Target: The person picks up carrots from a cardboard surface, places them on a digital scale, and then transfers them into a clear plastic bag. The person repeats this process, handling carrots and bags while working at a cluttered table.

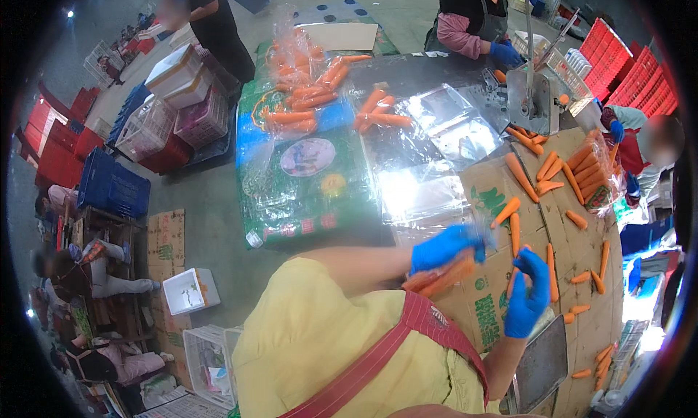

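My left hand [450, 249], in a blue glove, is closed on the blurred top of a clear plastic bag; carrots [444, 276] in the bag hang below it, close to my apron. To its right, my right hand [528, 298], also blue-gloved, is raised with thumb and fingers apart. A carrot partly shows behind its fingers, and whether they touch it cannot be told. Loose carrots [521, 177] lie on the cardboard [491, 331] around both hands. Flat clear plastic bags [420, 194] lie beyond my left hand.
Bagged carrots [311, 99] rest on a green printed sack [311, 200]. A metal device with a lever [531, 102] stands at the table's far side. A metal scale plate [540, 363] is beside my right forearm. Co-workers stand across the table and at the right, one by a large bag of carrots [589, 172].
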Available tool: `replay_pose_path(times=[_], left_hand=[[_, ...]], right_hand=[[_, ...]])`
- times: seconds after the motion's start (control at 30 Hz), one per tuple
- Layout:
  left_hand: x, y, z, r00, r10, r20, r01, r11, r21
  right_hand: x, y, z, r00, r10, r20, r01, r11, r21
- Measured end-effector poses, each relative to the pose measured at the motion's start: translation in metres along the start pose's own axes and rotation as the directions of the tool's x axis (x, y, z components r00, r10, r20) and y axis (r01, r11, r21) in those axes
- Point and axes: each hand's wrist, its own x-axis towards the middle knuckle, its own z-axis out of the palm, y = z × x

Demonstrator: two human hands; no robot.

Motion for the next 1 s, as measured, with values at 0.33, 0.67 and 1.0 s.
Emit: replay_pose_path(times=[0.33, 0.67, 1.0], left_hand=[[0.144, 0.151, -0.123, 0.745, 0.238, -0.623, -0.109, 0.965, 0.238], [0.286, 0.215, -0.404, 0.687, 0.411, -0.599, -0.095, 0.868, 0.487], [0.281, 0.134, -0.339, 0.538, 0.621, -0.570, 0.151, 0.594, 0.790]], right_hand=[[-0.068, 0.096, -0.023, 0.899, 0.425, 0.106, -0.421, 0.905, -0.056], [-0.105, 0.156, -0.018, 0.818, 0.575, 0.004, -0.568, 0.809, -0.154], [-0.062, 0.197, -0.079, 0.672, 0.716, -0.190, -0.739, 0.630, -0.240]])
